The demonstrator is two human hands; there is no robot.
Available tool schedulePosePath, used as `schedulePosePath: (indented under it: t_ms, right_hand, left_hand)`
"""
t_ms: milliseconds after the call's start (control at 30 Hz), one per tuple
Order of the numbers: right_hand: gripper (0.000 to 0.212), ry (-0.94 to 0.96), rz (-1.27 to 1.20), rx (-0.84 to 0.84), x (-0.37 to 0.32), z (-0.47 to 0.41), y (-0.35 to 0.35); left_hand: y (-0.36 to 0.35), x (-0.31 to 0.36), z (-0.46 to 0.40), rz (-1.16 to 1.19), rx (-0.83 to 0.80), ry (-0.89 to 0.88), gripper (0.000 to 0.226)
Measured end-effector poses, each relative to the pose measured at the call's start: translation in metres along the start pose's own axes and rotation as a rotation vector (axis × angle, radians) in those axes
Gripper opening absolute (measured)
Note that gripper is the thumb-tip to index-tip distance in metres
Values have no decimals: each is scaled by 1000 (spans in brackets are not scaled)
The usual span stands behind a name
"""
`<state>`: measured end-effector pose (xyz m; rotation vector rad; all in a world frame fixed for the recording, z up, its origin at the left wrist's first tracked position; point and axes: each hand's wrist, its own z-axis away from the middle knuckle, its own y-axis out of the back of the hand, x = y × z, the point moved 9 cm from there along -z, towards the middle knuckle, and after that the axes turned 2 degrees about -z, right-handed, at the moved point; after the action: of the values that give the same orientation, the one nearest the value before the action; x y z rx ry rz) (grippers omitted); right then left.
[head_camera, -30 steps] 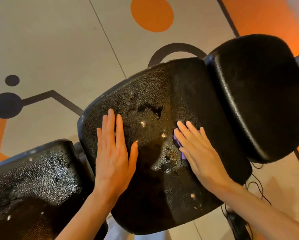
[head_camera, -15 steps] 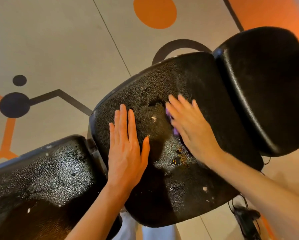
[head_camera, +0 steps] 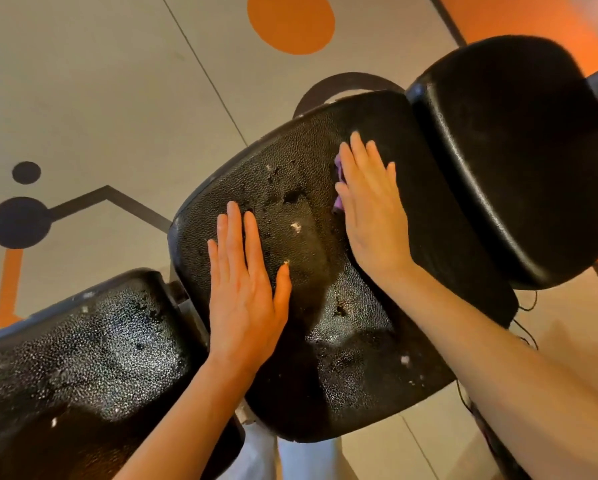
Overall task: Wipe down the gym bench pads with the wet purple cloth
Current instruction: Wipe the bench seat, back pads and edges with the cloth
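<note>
While the left hand (head_camera: 245, 289) lies flat on the middle pad (head_camera: 290, 188), the flat right hand (head_camera: 370, 206) presses the purple cloth (head_camera: 339, 188); mostly hidden, it perhaps runs along the fingers.

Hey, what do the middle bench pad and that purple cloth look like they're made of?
Middle bench pad: seemingly black vinyl or faux leather over padding, with a pebbled, glossy grain; it is worn, with small tears and pale specks showing through. Purple cloth: soft fabric by the look, but only a sliver shows under the flat right hand, so its weave cannot be told.
</note>
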<state>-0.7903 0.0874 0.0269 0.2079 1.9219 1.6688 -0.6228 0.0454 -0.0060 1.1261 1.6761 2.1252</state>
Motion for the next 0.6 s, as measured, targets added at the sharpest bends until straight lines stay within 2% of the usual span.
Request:
schedulePosePath:
  t_ms: [100, 167, 233, 267, 300, 333, 367, 467, 533, 600]
  right_hand:
    - [54, -103, -23, 11, 5, 17, -5]
    - [66, 16, 22, -67, -6, 75, -17]
    - [74, 195, 91, -233, -15, 129, -22]
    - [69, 263, 83, -309, -7, 129, -22]
    - [60, 308, 65, -275, 1, 116, -18]
    - [51, 230, -53, -233, 13, 92, -11]
    - [51, 157, -84, -122, 29, 62, 0]
    - [46, -255, -9, 44, 58, 25, 13]
    - [48, -249, 62, 1, 31, 68, 4]
    - [49, 3, 98, -117, -13, 127, -9]
  left_hand:
    - [0, 1, 0, -15, 11, -5, 73]
    - [-1, 1, 0, -10, 12, -5, 74]
    - [0, 0, 0, -8, 18, 0, 74]
    - [1, 0, 0, -8, 18, -1, 74]
    - [1, 1, 0, -4, 14, -4, 74]
    - [0, 1, 0, 3, 10, -7, 74]
    - [0, 1, 1, 7, 8, -11, 74]
    - [1, 0, 1, 24, 7, -10, 73]
    - [2, 1, 2, 47, 2, 4, 73]
    - [1, 12, 9, 61, -17, -11, 73]
